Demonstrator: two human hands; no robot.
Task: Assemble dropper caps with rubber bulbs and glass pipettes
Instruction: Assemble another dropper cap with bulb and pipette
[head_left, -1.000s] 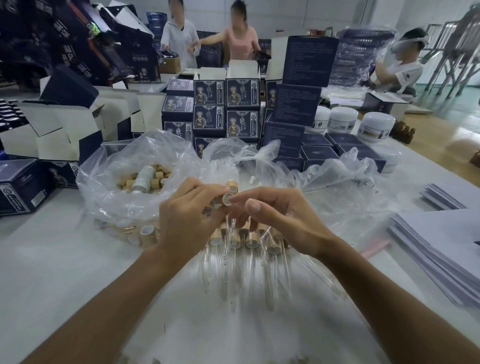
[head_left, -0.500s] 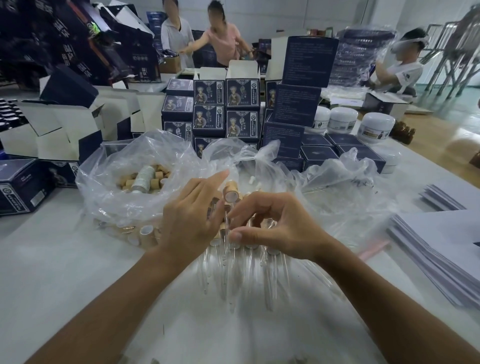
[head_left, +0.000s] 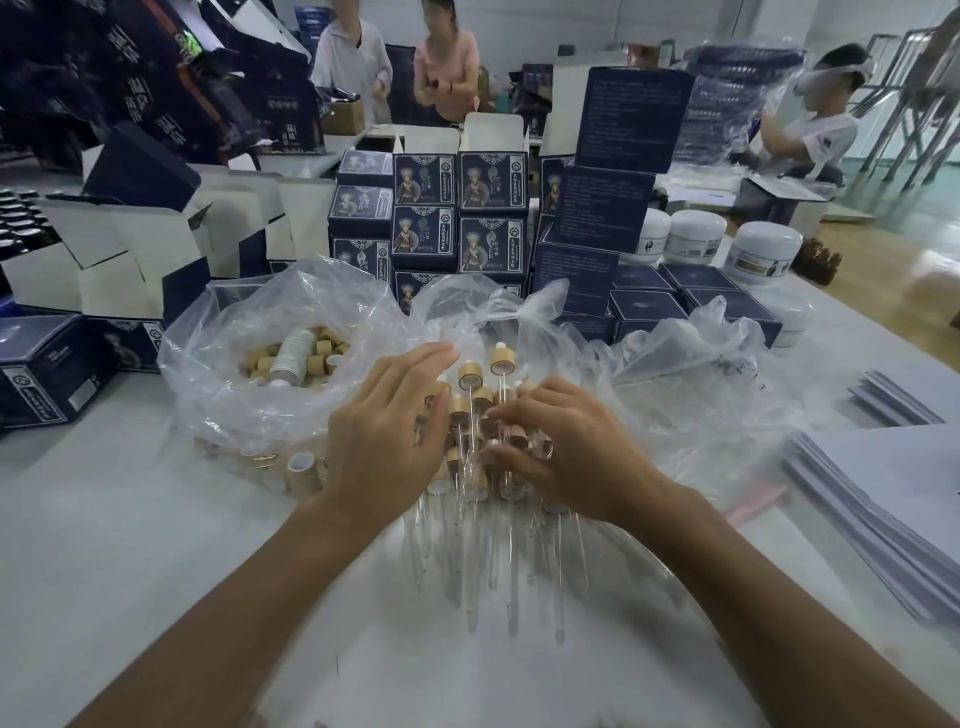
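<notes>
Lying heaped, wood-capped glass droppers (head_left: 470, 415)

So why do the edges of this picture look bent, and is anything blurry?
Head view: the wide-angle lens bows the stacked boxes and the table edges outward; the clear plastic bag catches soft glare; the glass pipettes look smeared; faces behind are blurred.

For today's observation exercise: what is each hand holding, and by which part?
Left hand lies open beside the pile of droppers, holding nothing. Right hand has curled fingers among the glass tubes; whether it pinches one cannot be told.
</notes>
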